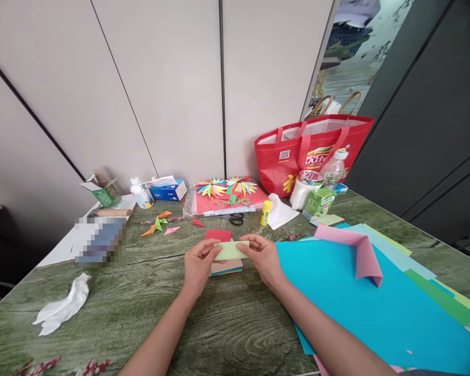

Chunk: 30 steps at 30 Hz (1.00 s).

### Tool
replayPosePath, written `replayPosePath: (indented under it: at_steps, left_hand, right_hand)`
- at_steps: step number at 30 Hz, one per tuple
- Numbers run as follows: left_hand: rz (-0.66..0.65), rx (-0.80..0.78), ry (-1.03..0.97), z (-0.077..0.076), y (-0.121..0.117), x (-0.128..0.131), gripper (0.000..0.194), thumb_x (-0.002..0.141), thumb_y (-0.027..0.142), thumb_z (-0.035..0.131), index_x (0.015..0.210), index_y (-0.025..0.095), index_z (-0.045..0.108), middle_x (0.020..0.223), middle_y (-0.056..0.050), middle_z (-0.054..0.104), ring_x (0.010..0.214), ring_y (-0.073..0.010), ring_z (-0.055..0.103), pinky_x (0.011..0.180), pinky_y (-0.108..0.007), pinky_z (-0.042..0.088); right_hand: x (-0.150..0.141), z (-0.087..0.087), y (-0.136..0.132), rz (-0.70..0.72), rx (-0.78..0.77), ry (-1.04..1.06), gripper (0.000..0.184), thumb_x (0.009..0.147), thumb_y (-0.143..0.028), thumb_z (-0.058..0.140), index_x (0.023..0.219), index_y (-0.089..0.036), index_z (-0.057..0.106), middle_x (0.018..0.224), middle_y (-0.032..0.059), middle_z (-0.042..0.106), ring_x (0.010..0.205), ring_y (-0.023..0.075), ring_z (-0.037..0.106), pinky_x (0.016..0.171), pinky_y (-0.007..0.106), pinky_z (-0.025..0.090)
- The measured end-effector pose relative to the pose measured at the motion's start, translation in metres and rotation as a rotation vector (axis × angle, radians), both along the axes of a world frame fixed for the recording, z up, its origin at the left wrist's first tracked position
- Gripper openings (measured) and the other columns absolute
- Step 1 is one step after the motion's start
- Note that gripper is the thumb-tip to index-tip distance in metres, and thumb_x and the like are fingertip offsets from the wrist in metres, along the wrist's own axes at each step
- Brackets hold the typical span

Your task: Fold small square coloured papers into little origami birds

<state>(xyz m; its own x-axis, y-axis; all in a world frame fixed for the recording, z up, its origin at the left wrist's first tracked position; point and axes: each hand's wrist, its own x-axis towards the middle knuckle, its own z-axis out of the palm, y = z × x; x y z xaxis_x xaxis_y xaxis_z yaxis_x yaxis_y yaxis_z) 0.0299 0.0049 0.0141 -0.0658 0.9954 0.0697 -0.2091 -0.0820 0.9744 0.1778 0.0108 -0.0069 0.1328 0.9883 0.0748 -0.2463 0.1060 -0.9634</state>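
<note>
A small folded strip of pale green paper (231, 250) is held between both hands above the green wood-grain table (149, 308). My left hand (199, 263) pinches its left end and my right hand (261, 256) pinches its right end. Just under the hands lies a small stack of coloured paper squares (226, 268), and a red square (218, 234) lies right behind it.
Large coloured sheets, with a blue one (360, 303) on top and a folded pink one (356, 250), cover the right side. At the back stand a red bag (313, 151), paper flowers (225, 187), scissors (236, 219), a glue stick (265, 212), a tissue box (167, 190) and bottles. A crumpled tissue (62, 308) lies front left.
</note>
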Motion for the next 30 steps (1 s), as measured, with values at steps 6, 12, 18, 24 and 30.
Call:
replayPosePath:
  at_steps: [6, 12, 18, 24, 30]
  left_hand:
    - [-0.001, -0.020, -0.008, 0.001, 0.000, 0.001, 0.024, 0.056, 0.026, 0.072, 0.075, 0.013, 0.064, 0.064, -0.001, 0.070, 0.057, -0.0177, 0.063, 0.051, -0.032, 0.057]
    - [0.004, -0.037, -0.016, 0.001, 0.001, 0.001, 0.026, 0.054, 0.026, 0.073, 0.074, 0.013, 0.064, 0.061, -0.001, 0.069, 0.056, -0.0179, 0.063, 0.051, -0.033, 0.057]
    - [-0.012, -0.028, 0.006, 0.000, 0.001, 0.001, 0.026, 0.055, 0.027, 0.072, 0.074, 0.013, 0.064, 0.061, -0.001, 0.068, 0.055, -0.0171, 0.063, 0.049, -0.031, 0.056]
    - [-0.116, -0.052, 0.057, -0.004, 0.004, -0.005, 0.024, 0.057, 0.026, 0.071, 0.075, 0.012, 0.063, 0.059, 0.000, 0.067, 0.053, -0.0160, 0.061, 0.051, -0.032, 0.057]
    - [-0.154, -0.032, 0.099, -0.008, 0.006, -0.009, 0.023, 0.059, 0.025, 0.070, 0.076, 0.012, 0.062, 0.057, 0.000, 0.066, 0.054, -0.0161, 0.061, 0.052, -0.032, 0.057]
  right_hand:
    - [0.001, 0.001, 0.000, 0.004, 0.006, 0.007, 0.024, 0.054, -0.030, 0.073, 0.072, -0.017, 0.065, 0.061, -0.0006, 0.064, 0.054, 0.0126, 0.056, 0.051, 0.024, 0.041]
    - [0.001, 0.003, 0.000, -0.003, -0.002, -0.018, 0.022, 0.054, -0.031, 0.072, 0.070, -0.017, 0.067, 0.056, -0.0012, 0.063, 0.050, 0.0118, 0.051, 0.048, 0.024, 0.039]
    - [0.006, -0.002, 0.003, 0.071, 0.017, -0.108, 0.025, 0.059, -0.034, 0.069, 0.077, -0.017, 0.064, 0.065, 0.0007, 0.065, 0.054, 0.0133, 0.054, 0.050, 0.024, 0.040]
    - [0.011, -0.001, 0.006, 0.176, 0.133, -0.412, 0.019, 0.069, -0.030, 0.060, 0.079, -0.016, 0.067, 0.080, 0.0056, 0.068, 0.067, 0.0169, 0.057, 0.058, 0.026, 0.042]
    - [0.011, 0.001, 0.005, 0.184, 0.135, -0.393, 0.019, 0.067, -0.032, 0.062, 0.077, -0.018, 0.069, 0.076, 0.0053, 0.069, 0.066, 0.0182, 0.059, 0.055, 0.026, 0.042]
